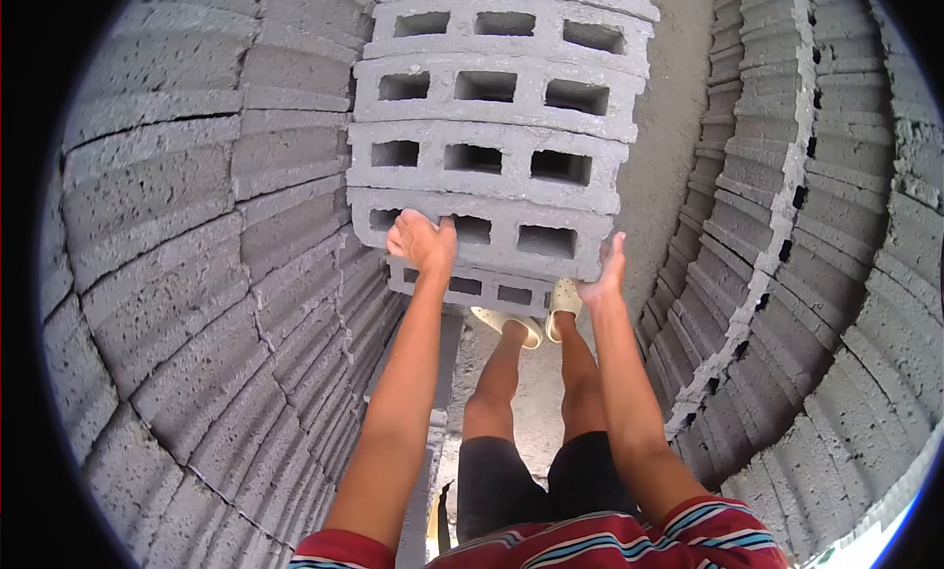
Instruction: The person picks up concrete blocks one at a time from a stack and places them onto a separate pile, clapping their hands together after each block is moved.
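Note:
A grey hollow concrete block (497, 207) with three rectangular holes is the nearest full one in a stack in front of me. My left hand (423, 242) is closed on its left part, with fingers at the left hole and the thumb at the middle hole. My right hand (606, 272) holds the block's lower right corner, its fingers lying along the end and the thumb at the lower edge. Some fingertips are hidden. Beneath it a lower block (482, 286) partly shows. More hollow blocks (479, 121) rise in rows beyond.
A wall of stacked blocks (187, 225) stands close on my left. Another curved-looking stack (757, 244) stands on the right, with a strip of dusty ground (669, 126) before it. My pale clogs (564, 303) are just below the block, on the ground.

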Demonstrator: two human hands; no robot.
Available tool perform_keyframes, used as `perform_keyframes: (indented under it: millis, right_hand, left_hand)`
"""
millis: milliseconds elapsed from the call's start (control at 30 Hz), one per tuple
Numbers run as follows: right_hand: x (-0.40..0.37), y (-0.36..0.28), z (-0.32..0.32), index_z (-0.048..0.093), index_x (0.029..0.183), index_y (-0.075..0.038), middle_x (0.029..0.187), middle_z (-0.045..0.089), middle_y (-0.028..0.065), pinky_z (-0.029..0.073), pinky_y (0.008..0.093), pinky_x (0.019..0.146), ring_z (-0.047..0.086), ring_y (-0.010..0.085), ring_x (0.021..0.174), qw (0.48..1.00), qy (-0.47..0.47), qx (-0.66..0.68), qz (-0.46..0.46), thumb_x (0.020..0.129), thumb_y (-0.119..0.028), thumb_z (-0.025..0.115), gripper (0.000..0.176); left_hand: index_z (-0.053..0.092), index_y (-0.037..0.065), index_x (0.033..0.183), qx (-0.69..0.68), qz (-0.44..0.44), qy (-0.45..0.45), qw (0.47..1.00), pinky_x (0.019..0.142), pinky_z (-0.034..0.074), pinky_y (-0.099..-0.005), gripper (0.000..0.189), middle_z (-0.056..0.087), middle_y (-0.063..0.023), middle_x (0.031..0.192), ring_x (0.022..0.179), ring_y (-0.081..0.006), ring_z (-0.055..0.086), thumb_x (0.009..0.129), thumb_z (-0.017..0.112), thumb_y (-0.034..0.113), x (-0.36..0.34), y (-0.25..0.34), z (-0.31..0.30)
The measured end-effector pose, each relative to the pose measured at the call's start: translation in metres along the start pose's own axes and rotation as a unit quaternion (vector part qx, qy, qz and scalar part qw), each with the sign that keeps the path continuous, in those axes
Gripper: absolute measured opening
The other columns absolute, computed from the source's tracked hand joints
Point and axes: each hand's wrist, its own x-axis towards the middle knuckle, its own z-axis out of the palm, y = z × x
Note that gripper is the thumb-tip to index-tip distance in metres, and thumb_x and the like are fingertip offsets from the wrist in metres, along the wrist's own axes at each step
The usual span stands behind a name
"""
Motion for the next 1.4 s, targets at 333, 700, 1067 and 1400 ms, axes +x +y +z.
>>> perform_keyframes:
  millis: [333,700,1067,1400]
  right_hand:
    - [0.042,0.036,-0.123,0.019,0.136,-0.012,0.136,0.028,0.0156,0.016,0.0571,0.095,0.032,0.0401,0.117,0.921,0.012,-0.365,-0.132,0.074,-0.071,0.032,0.087]
    - [-0.108,0.097,-0.159,0.039,0.126,-0.011,0.120,0.046,0.0093,0.027,0.0487,0.089,0.043,0.0268,0.102,0.910,0.045,-0.411,-0.014,0.079,-0.053,0.044,0.063]
    - [-0.320,0.291,-0.124,0.046,0.118,-0.008,0.113,0.051,0.0101,0.034,0.0374,0.084,0.048,0.0225,0.097,0.884,-0.141,-0.429,-0.119,0.079,-0.037,0.052,0.049]
    - [-0.493,0.431,-0.161,0.020,0.131,0.002,0.128,0.030,0.0256,0.028,0.0424,0.093,0.037,0.0356,0.113,0.835,-0.275,-0.467,0.094,0.075,-0.054,0.051,0.085]
  left_hand:
    - [0.056,0.002,0.105,-0.208,-0.014,-0.251,0.945,0.081,0.041,-0.0293,0.049,0.060,-0.0116,0.099,0.092,-0.0201,0.055,0.074,0.060,0.040,-0.077,-0.037,-0.159]
    - [0.059,0.002,0.092,-0.079,0.099,-0.403,0.906,0.076,0.044,-0.0293,0.029,0.061,-0.0096,0.088,0.086,-0.0190,0.057,0.078,0.061,0.028,-0.274,-0.219,-0.375]
    - [0.053,-0.002,0.102,-0.152,0.107,-0.231,0.955,0.088,0.037,-0.0331,0.044,0.054,-0.0168,0.106,0.101,-0.0253,0.050,0.083,0.052,0.038,-0.411,-0.409,-0.448]
    - [0.037,-0.007,0.123,-0.104,-0.100,-0.202,0.969,0.100,0.023,-0.0374,0.082,0.033,-0.0249,0.129,0.122,-0.0345,0.030,0.080,0.031,0.063,-0.440,-0.489,-0.433]
